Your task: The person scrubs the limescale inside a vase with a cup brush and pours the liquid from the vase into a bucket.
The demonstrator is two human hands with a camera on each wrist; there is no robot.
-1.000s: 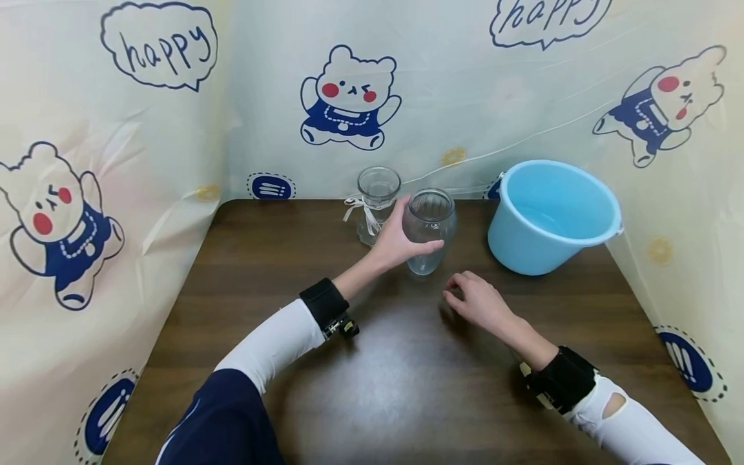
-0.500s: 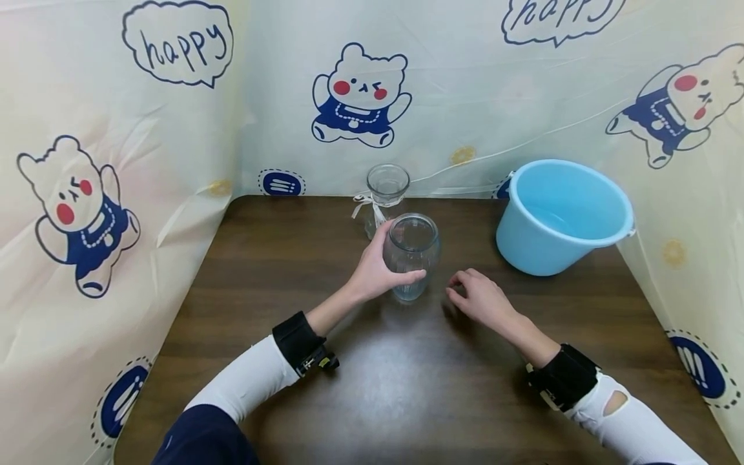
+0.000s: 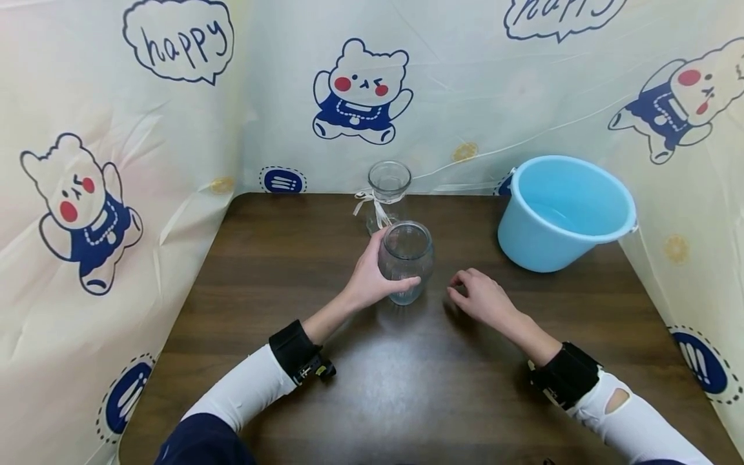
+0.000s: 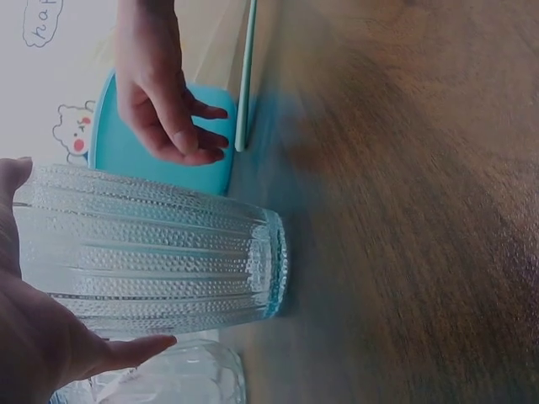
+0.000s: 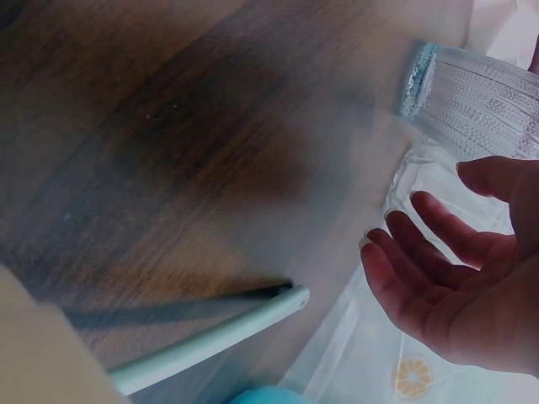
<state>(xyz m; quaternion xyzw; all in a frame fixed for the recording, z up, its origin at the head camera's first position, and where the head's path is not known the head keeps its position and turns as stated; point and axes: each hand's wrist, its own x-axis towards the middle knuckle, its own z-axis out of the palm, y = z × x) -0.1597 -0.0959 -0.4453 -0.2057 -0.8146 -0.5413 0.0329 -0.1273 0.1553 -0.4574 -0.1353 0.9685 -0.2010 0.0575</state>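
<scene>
My left hand (image 3: pixel 367 274) grips a ribbed clear glass vase (image 3: pixel 409 261), its thumb across the near side and fingers round the back. The vase is upright, with its dotted ribs and thick base (image 4: pixel 274 263) showing in the left wrist view. Behind it on the table stands a second clear glass vase (image 3: pixel 391 177) with a white ribbon bow (image 3: pixel 376 208) at its neck, its lower part covered by the first vase. To the right of the held vase, my right hand (image 3: pixel 482 297) hovers low over the table with fingers loosely curled and nothing in them.
A light blue bucket (image 3: pixel 543 242) stands at the table's back right. A pale green rod (image 5: pixel 223 337) juts out under the right forearm, low over the table. A printed cloth (image 3: pixel 279 97) hangs round the back and sides of the brown wooden table (image 3: pixel 372 400).
My left hand has brought the held vase nearer and to the left, away from the ribboned vase. My right hand has stayed almost still. The view has shifted slightly.
</scene>
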